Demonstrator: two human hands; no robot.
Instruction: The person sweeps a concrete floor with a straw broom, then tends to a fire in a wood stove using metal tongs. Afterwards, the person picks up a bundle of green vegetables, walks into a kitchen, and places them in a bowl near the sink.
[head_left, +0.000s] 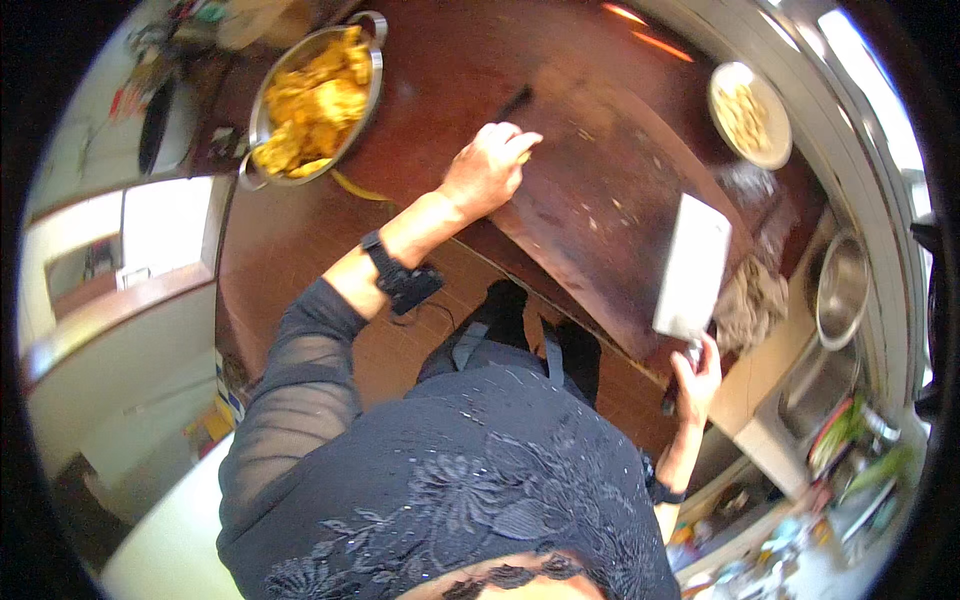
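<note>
My right hand (697, 381) grips the handle of a cleaver (691, 270). Its broad blade points away from me over the right edge of a large wooden cutting board (592, 172). Above the board's left part is my left hand (484, 166), its fingers drawn together. A small yellow piece (525, 157) shows at the fingertips, though blur hides what it is. Pale scraps (619, 214) lie scattered over the board. Left of it, a two-handled metal pan (377, 82) holds a heap of yellow food pieces (319, 109), which look like cooked chicken.
At the back right stands a plate (780, 142) of pale pieces. A crumpled brown cloth (754, 304) lies beside the board, near a metal basin (825, 322) and a sink (821, 379). Green vegetables (840, 442) sit further right. A yellow strip (360, 187) lies by the pan.
</note>
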